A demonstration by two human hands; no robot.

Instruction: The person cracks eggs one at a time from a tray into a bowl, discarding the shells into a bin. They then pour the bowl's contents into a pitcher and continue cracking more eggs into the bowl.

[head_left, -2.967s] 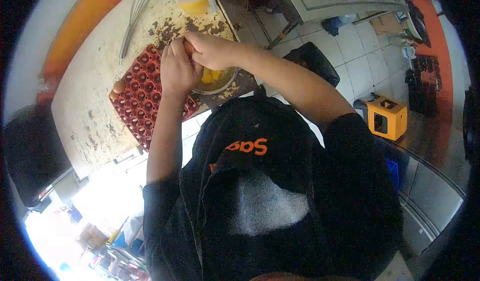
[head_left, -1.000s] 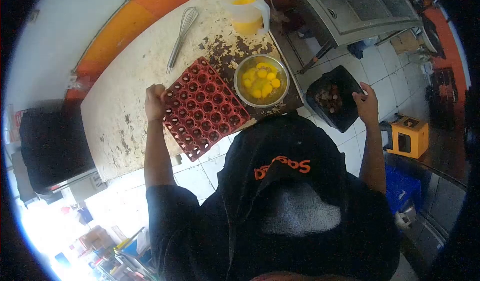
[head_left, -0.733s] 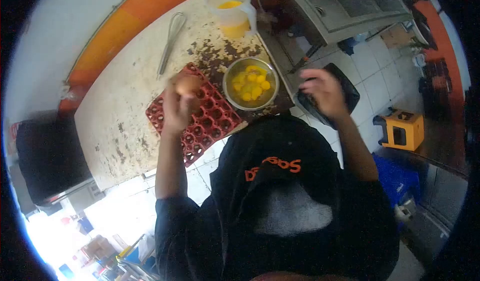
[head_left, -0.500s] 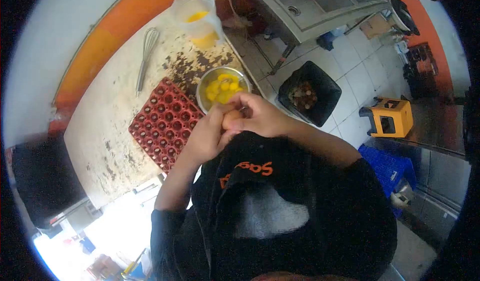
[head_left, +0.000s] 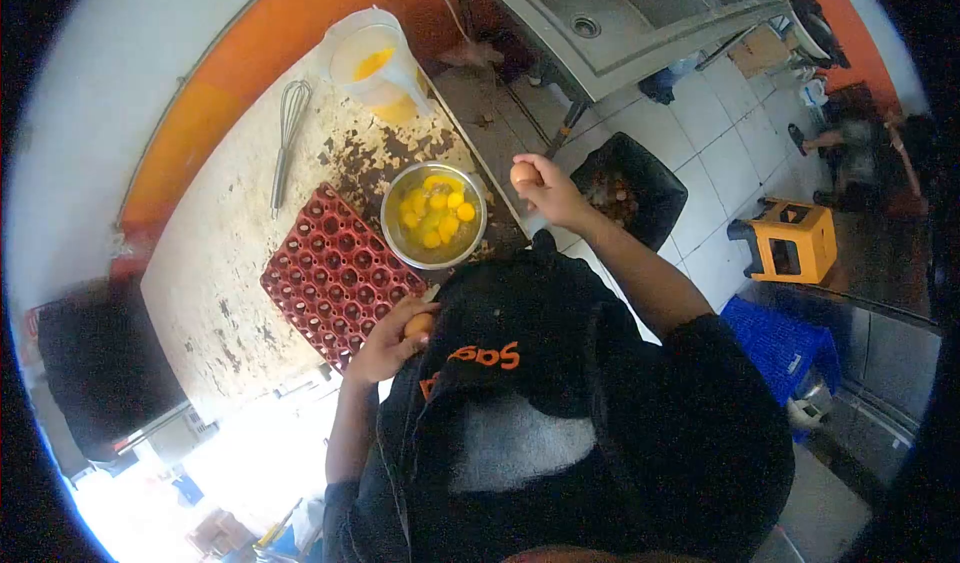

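My left hand holds a brown egg close to my body, by the near edge of a red egg tray. My right hand is raised to the right of the metal bowl, its fingers closed on another brown egg, which may be a shell; its far side is hidden. The metal bowl stands between my hands at the table's edge, with several yellow yolks in it. The egg tray's visible cups hold no eggs.
A whisk lies on the worn table. Behind the bowl stands a plastic jug with yellow liquid. A black bin with shells is on the floor at right, near a yellow stool. A metal sink is beyond. Part of another person shows at far right.
My hands were together at the bowl's near rim and have moved apart, the left toward the tray's near edge, the right outward toward the bin. Another person has come into view at far right.
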